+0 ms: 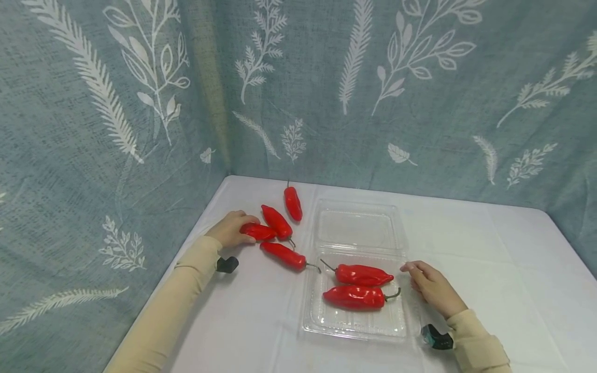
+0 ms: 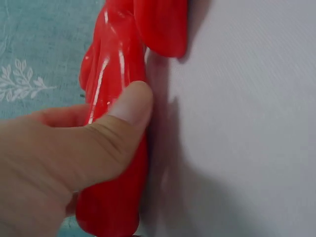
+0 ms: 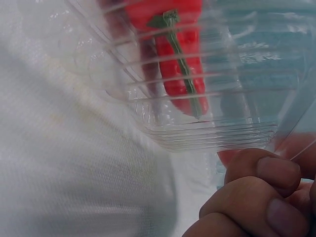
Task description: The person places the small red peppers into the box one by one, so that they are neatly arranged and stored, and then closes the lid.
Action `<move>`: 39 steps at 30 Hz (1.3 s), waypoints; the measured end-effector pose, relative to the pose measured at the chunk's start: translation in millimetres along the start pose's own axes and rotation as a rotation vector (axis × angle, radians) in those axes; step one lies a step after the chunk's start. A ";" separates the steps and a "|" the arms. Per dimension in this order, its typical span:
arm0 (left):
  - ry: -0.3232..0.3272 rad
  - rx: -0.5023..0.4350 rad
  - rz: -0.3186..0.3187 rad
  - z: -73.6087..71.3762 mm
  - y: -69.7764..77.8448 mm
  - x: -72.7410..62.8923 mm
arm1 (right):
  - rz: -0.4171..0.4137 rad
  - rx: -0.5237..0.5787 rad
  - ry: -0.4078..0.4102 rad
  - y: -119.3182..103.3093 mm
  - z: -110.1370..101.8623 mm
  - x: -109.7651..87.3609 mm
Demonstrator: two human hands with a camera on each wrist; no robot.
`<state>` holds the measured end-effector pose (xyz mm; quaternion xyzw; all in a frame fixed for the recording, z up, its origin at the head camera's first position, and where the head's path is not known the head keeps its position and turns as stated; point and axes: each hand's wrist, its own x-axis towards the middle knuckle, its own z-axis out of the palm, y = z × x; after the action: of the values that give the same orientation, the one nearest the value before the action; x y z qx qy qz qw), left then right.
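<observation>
My left hand (image 1: 229,229) grips a red pepper (image 1: 261,232) at the left of the table, thumb on one side and fingers on the other. In the left wrist view the thumb lies across this glossy pepper (image 2: 111,207), and another pepper (image 2: 163,24) overlaps its far end. On the right, my right hand (image 1: 431,287) pinches the rim of a clear plastic clamshell box (image 1: 354,329), its fingers curled in the right wrist view. Two red peppers lie in the box's near half, an upper one (image 1: 364,275) and a lower one (image 1: 354,297).
Close to the left hand lie a pepper (image 1: 277,221) behind and another (image 1: 284,255) in front. One more pepper (image 1: 293,203) is farther back. The box's lid (image 1: 359,228) lies folded open toward the back of the white table (image 1: 489,248). A patterned blue-green curtain (image 1: 326,129) borders the table.
</observation>
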<state>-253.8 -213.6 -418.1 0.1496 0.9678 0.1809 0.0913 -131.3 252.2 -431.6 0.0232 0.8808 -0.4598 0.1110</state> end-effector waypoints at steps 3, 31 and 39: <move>0.027 -0.010 -0.020 -0.3 -3.2 -3.2 | -0.003 0.005 -0.003 -0.5 -0.3 0.0; 0.254 0.042 0.250 -11.0 118.5 -39.1 | -0.032 0.000 0.015 0.6 -2.1 -0.3; 0.249 0.080 0.442 10.8 164.8 -52.7 | -0.023 -0.012 0.018 0.5 0.6 0.8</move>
<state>-159.6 -80.5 -359.3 0.3376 0.9217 0.1751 -0.0763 -131.9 251.9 -432.5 0.0166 0.8848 -0.4554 0.0978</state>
